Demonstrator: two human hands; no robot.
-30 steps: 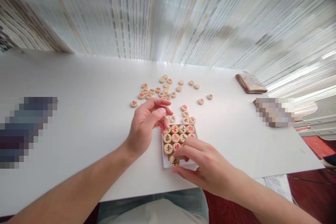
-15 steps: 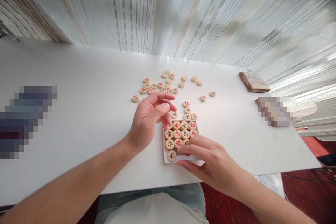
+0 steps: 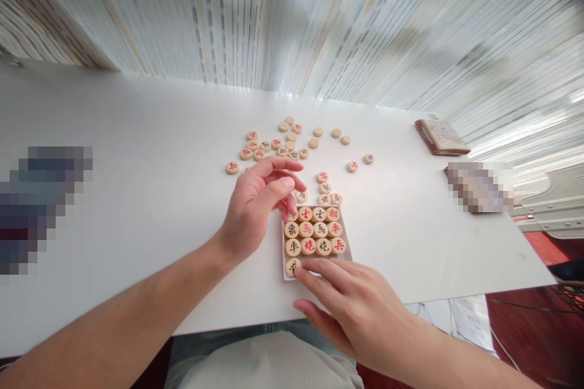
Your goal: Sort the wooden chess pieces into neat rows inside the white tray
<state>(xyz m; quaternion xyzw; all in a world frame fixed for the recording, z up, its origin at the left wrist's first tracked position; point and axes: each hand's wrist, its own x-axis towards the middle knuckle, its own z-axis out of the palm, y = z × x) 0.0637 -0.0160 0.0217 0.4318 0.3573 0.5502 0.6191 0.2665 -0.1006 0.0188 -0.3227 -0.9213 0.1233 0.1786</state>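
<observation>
A shallow white-rimmed box [image 3: 283,255] in front of me holds rows of round wooden Chinese chess pieces with red and black characters. My right hand [image 3: 351,295] is over the box's near side, fingers apart, its index fingertip touching the black-marked piece [image 3: 292,267] in the near left corner. A red-marked piece [image 3: 338,246] lies at the right end of the row behind. My left hand [image 3: 262,203] hovers above the box's far left corner with fingers loosely curled and apart, nothing visible in it. It partly covers the corner piece and some pieces beyond.
Several loose chess pieces lie scattered on the white table [image 3: 159,134] beyond the box, including a red one [image 3: 232,168] at the left. A small brown box [image 3: 442,137] sits at the far right, beside a blurred-out item [image 3: 479,187]. A striped curtain [image 3: 237,18] hangs behind.
My right hand has moved down and left, from the right part of the box to the near left piece. The red-marked piece at the row's right end is now uncovered. My left hand stays nearly still.
</observation>
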